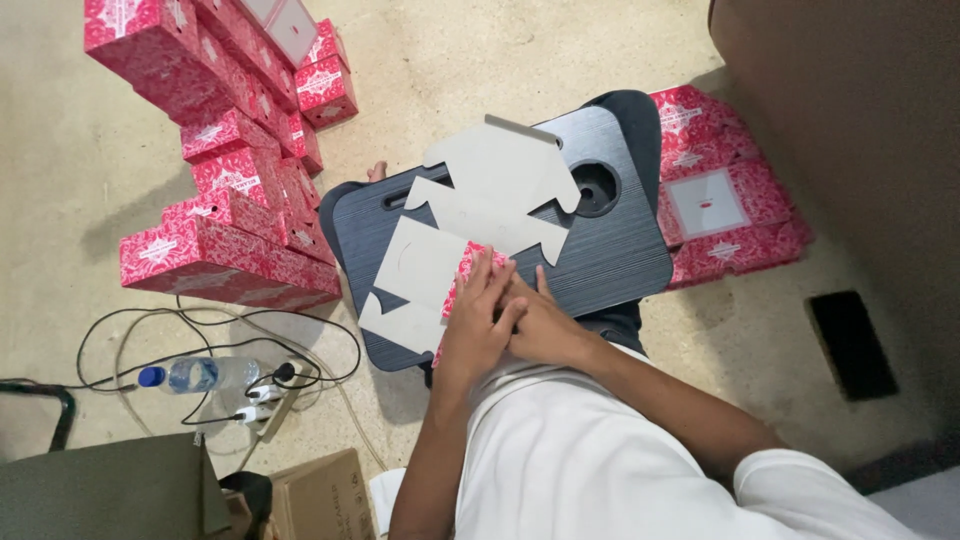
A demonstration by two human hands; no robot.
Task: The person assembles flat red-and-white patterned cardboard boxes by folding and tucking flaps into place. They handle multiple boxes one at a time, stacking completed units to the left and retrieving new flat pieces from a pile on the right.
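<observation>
Pressing a flat die-cut carton blank (455,235) down on a dark lap tray (620,240), both hands are working together at the near edge of the blank. Left hand (478,320) is lying flat, fingers stretched over the pink printed flap (468,268); right hand (540,325) is tucked just beside and partly under it, fingers touching the left. Hands are pressed together on the card, not gripping round it, more pinning and creasing.

To do this fold well, imo: keeping the left palm flat as the anchor, running the right fingertips along the score line w/ even pressure, so the crease is going straight and not tearing the print. Holding the blank square to the tray edge is helping too, since the grey side is slippery-looking.

Blank is lying mostly far and left of the hands, grey inner face up, arrow-shaped tabs pointing far-right toward the round cup recess (597,187). Only the pink flap is sitting under the fingers.

Around: stack of finished pink boxes (220,190) on the floor to the left, more pink boxes (725,205) to the right just beside the tray, a water bottle (200,374) and cables (230,345) near-left
</observation>
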